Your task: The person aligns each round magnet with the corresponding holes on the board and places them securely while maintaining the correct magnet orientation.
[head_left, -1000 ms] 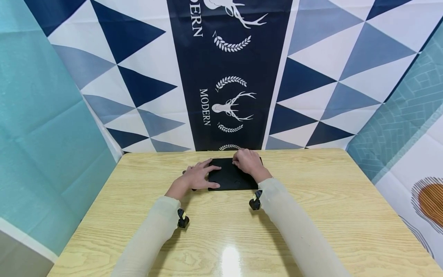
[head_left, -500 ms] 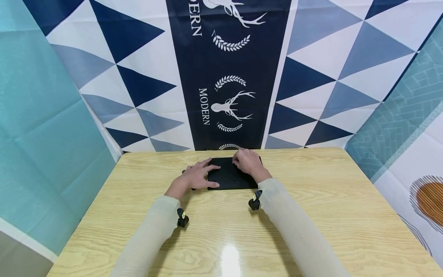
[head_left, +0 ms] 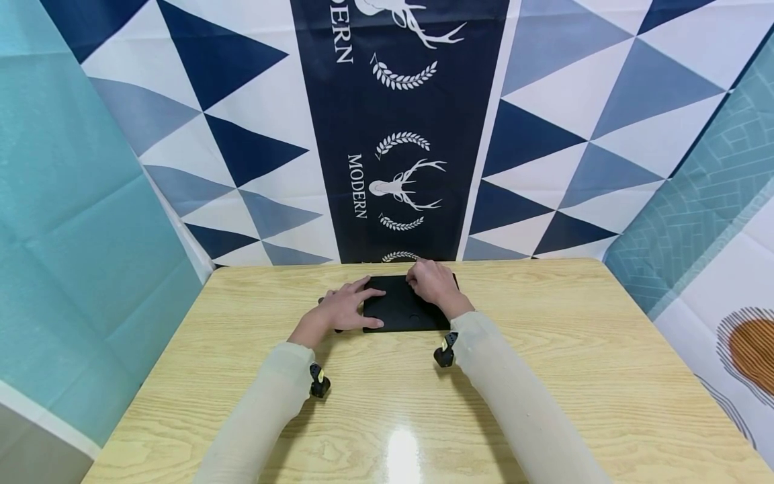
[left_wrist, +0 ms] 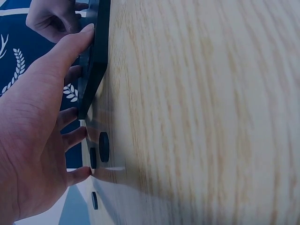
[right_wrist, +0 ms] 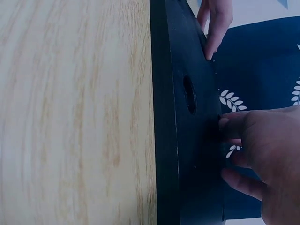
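Observation:
A flat black board (head_left: pixel 393 309) lies near the table's far edge, with a round recess (right_wrist: pixel 190 95) in its top. My left hand (head_left: pixel 345 306) is spread over the board's left end, its thumb (left_wrist: pixel 84 37) and index finger touching the board. The other fingers reach down to the table beside small black discs (left_wrist: pixel 104 146). On the right part of the board, my right hand (head_left: pixel 434 282) has bent fingers, with fingertips (right_wrist: pixel 225 123) right at the surface. I cannot tell whether they pinch something there, as the hand covers the spot.
The wooden table (head_left: pixel 387 390) ends just behind the board at a patterned curtain (head_left: pixel 417 114). A teal cloth (head_left: pixel 91 202) hangs at the left and a patterned cloth (head_left: pixel 713 269) at the right. Black cameras (head_left: pixel 445 353) sit on both wrists.

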A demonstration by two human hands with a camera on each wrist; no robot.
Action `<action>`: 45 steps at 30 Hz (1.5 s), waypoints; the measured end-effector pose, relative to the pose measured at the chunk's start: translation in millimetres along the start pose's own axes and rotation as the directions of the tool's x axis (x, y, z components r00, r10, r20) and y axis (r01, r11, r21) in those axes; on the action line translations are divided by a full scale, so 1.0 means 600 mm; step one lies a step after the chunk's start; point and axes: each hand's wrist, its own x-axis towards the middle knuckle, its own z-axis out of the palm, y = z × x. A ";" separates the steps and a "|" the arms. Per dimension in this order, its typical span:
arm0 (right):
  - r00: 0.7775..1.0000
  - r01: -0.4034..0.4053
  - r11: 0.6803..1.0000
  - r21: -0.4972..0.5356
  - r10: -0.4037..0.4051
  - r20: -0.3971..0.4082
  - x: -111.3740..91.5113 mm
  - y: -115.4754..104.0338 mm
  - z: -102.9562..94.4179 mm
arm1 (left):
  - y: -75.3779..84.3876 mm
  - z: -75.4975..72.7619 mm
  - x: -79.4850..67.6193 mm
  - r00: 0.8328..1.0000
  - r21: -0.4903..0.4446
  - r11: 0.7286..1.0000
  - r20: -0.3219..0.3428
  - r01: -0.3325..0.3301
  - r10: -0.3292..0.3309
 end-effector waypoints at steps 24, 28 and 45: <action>0.999 -0.014 0.999 0.034 0.012 0.048 -0.007 -0.012 -0.020 | 0.001 0.001 0.001 1.000 0.003 1.000 -0.014 -0.001 0.001; 1.000 -0.001 1.000 0.022 0.001 0.028 -0.017 -0.019 -0.029 | 0.003 0.000 -0.001 1.000 0.009 1.000 -0.016 0.001 -0.001; 1.000 -0.007 0.998 0.069 0.006 0.015 -0.049 -0.053 -0.073 | 0.008 -0.004 0.002 1.000 0.058 0.998 -0.014 -0.002 0.003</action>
